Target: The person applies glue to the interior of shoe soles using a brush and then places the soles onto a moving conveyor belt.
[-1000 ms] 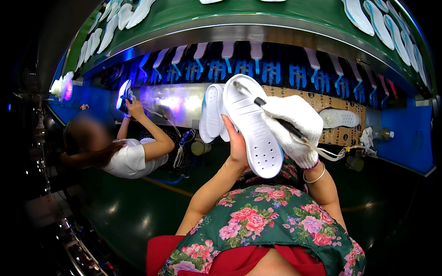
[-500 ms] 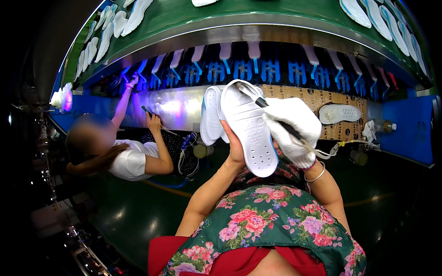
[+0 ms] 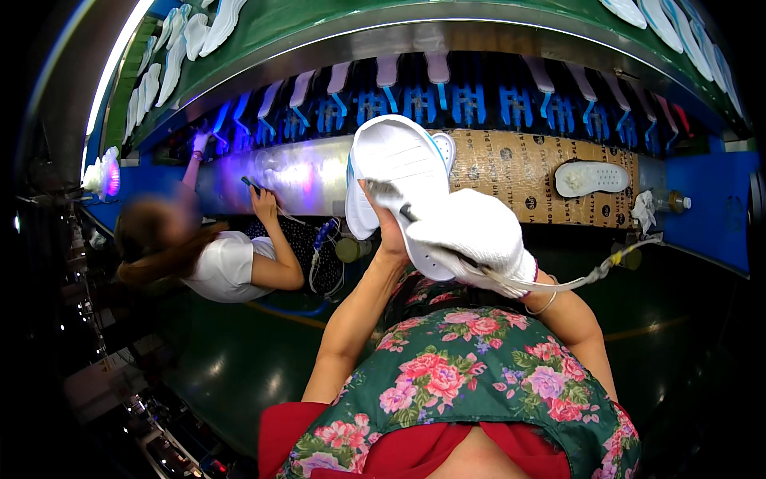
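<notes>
My bare left hand [image 3: 390,233] grips a white shoe sole [image 3: 403,152] from its left side, above the bench edge. A second white sole [image 3: 361,209] shows partly behind it at the left, and the perforated tip of a white sole [image 3: 445,148] shows behind its right side. I cannot tell whether these are held or lying. In a white knit glove, my right hand [image 3: 472,230] is closed round a brush whose pale bristles [image 3: 383,189] lie over the sole's left edge. A pale tube [image 3: 586,279] runs from the glove to the right.
Cardboard [image 3: 503,180] covers the bench's right part, with a small white-bristled brush-like pad [image 3: 591,179] and a clear bottle [image 3: 678,201]. Blue clamps [image 3: 467,105] line the back. A green conveyor [image 3: 383,17] carries white soles. A co-worker [image 3: 227,267] works at left.
The brush has moved from the sole's upper right to its left edge. The sole has turned and tilted, and my gloved hand now covers much of its lower part.
</notes>
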